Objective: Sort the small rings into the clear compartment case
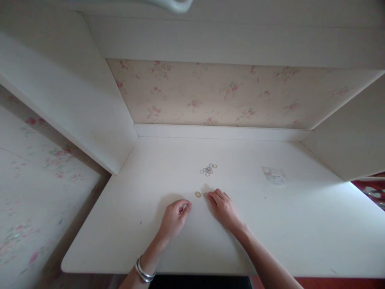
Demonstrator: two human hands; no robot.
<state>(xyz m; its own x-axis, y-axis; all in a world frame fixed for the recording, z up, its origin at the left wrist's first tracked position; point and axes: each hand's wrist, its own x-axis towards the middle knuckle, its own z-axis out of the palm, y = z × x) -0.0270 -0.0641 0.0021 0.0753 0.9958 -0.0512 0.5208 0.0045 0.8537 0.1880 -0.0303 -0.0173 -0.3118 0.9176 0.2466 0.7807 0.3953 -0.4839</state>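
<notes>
A small gold ring (pixel 197 194) lies flat on the white desk (pixel 300 224). My right hand (pixel 223 208) rests on the desk just right of it. Its fingertips are pressed together at a tiny object beside the ring, too small to make out. My left hand (pixel 175 217) lies a little to the left and nearer to me, fingers curled in and thumb against forefinger; nothing shows in it. Silver bangles (pixel 143 272) sit on that wrist. Farther back, a loose cluster of several small metal rings (pixel 208 169) lies on the desk.
A faint clear plastic bag (pixel 275 176) lies at the desk's right. White side panels and a shelf above enclose the desk, with floral wallpaper (pixel 228 94) behind. The desk's front edge is near my wrists.
</notes>
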